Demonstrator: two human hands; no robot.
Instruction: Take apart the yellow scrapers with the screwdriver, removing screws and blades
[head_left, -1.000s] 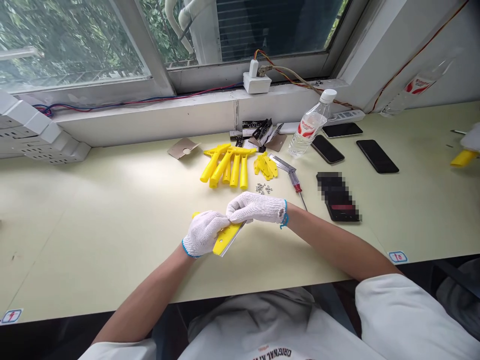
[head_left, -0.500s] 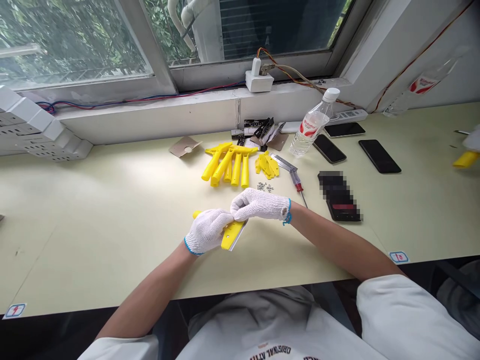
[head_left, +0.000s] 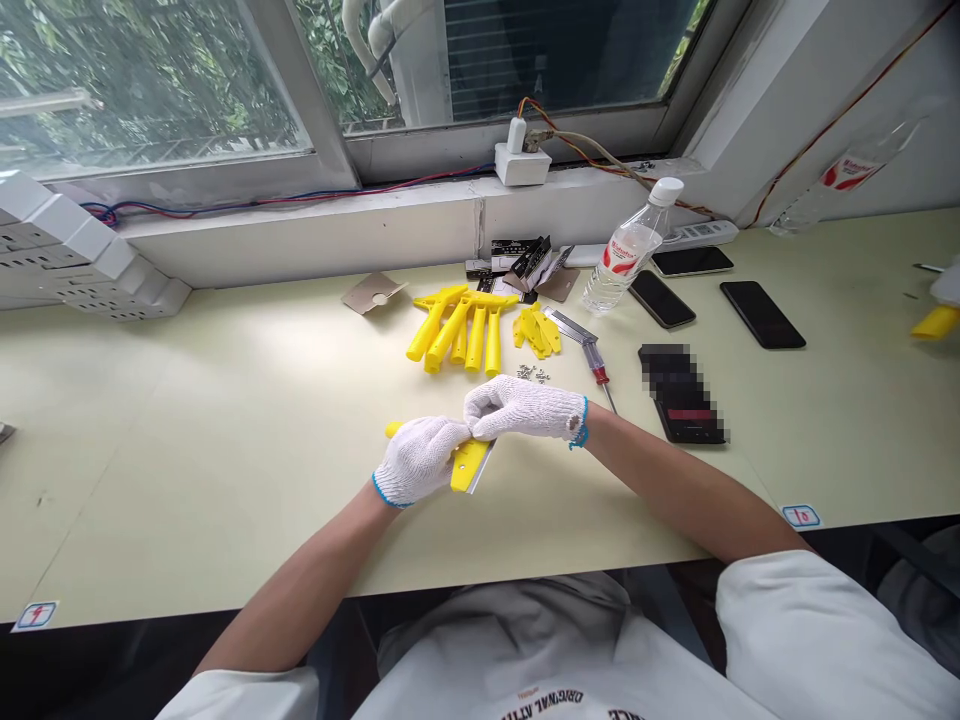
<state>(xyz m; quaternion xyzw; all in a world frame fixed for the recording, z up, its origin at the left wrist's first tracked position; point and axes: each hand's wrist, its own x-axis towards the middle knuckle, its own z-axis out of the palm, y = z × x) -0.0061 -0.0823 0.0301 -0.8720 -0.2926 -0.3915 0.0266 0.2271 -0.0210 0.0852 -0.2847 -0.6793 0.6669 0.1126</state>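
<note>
My left hand (head_left: 421, 460), in a white knit glove with a blue cuff, is closed around a yellow scraper (head_left: 468, 468) with a metal blade along its edge. The scraper's handle end pokes out behind that hand. Also gloved, my right hand (head_left: 525, 408) has thumb and fingers pinched together over the scraper's head; whatever lies between the fingertips is hidden. Just beyond it lie small screws (head_left: 534, 373). Farther back are several yellow handles (head_left: 453, 330) and a pile of flat yellow plates (head_left: 537, 331).
Right of the plates lie metal blades (head_left: 568, 325) and a red-and-clear screwdriver (head_left: 600, 372). A water bottle (head_left: 624, 255) stands behind several phones (head_left: 763, 314). Black blade packaging (head_left: 529, 265) and a cardboard piece (head_left: 373, 294) lie near the wall. Another person's gloved hand (head_left: 946, 290) shows at the right edge.
Both hands stay at the scraper with nearly the same hold. The scraper's free end has turned or lifted slightly. The whole view has shifted a little.
</note>
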